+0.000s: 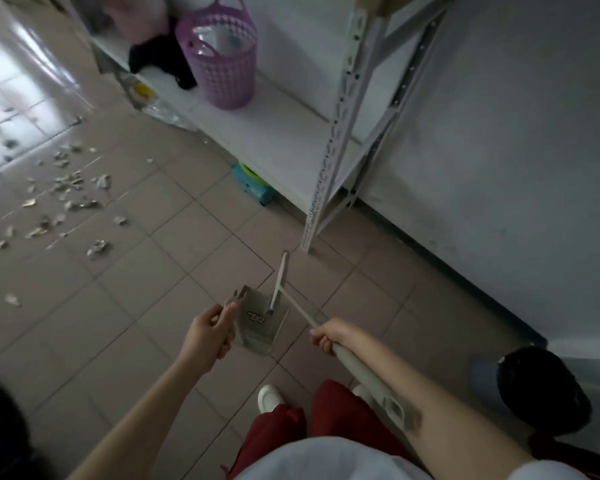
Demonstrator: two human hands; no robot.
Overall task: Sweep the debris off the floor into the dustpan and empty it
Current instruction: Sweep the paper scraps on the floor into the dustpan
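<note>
Fingers [228, 310] of the left hand [205, 341] pinch the left edge of the dustpan [257, 323], held at frame centre. Right hand [329, 336] fingers are clenched around a long pale handle [355, 367]. Debris [66, 192] lies scattered on the floor [136, 306] at upper left, well apart from the dustpan.

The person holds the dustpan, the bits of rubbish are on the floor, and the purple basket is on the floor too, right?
Not quite. The purple basket stands on the white shelf, not on the floor; the head view shows it. The rest holds: the left hand holds the dustpan, and the bits of rubbish lie on the floor.
</note>
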